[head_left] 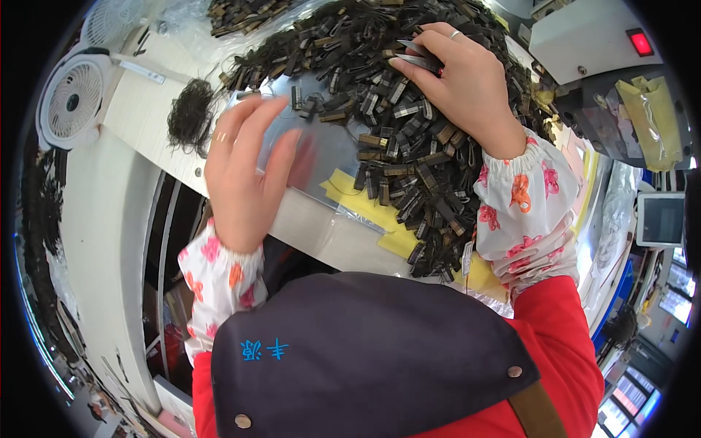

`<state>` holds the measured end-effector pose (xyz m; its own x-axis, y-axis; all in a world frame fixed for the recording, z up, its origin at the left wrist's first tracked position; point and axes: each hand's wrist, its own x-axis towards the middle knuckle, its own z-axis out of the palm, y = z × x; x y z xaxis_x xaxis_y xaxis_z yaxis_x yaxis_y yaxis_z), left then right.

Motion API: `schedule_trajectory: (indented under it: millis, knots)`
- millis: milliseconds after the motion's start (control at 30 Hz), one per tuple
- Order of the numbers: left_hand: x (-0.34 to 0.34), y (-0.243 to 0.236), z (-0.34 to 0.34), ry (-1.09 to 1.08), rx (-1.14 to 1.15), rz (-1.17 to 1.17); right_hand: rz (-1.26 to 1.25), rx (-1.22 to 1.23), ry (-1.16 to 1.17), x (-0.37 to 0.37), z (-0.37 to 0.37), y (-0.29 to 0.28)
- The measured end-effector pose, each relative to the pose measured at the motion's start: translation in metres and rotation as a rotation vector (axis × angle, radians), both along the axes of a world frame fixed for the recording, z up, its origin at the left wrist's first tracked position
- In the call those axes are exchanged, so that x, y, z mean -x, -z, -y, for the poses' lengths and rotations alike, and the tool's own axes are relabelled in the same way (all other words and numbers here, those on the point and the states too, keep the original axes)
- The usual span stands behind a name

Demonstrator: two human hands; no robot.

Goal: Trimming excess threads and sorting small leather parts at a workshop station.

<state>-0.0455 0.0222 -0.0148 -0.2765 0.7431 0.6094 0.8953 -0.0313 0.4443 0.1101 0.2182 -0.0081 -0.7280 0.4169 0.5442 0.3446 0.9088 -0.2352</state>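
My right hand [473, 91] is closed round a pair of small metal thread snips [418, 61], whose blades point left over the heap. Beneath it spreads a large pile of small dark folded strips [409, 109] with brownish-gold faces and loose threads. To the left, my left hand [244, 164] is raised above the table edge, fingers curved and apart, with nothing visible in it; its thumb side is slightly blurred. Just beyond its fingertips a few single strips [296, 97] lie on a shiny grey sheet [328, 150].
A tangled wad of dark thread [191, 117] lies on the white table [146, 139] left of my left hand. A white fan [75, 101] stands at the far left. Yellow tape [372, 212] lines the sheet's near edge. A pale machine housing [584, 40] with a red-lit switch rises at the right.
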Motion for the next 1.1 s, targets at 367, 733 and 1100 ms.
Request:
schedule_trajectory:
  millis: [367, 733, 1100]
  knots:
    - [0.01, 0.021, 0.011, -0.015, 0.131, 0.208, -0.053, 0.034, -0.105, -0.003, 0.002, -0.025]
    - [0.012, 0.018, -0.001, 0.076, 0.212, 0.067, 0.014, 0.577, -0.481, 0.058, 0.051, -0.023]
    - [0.022, 0.003, 0.024, 0.236, 0.293, 1.206, 0.324, 0.847, -0.569, 0.056, 0.045, -0.019]
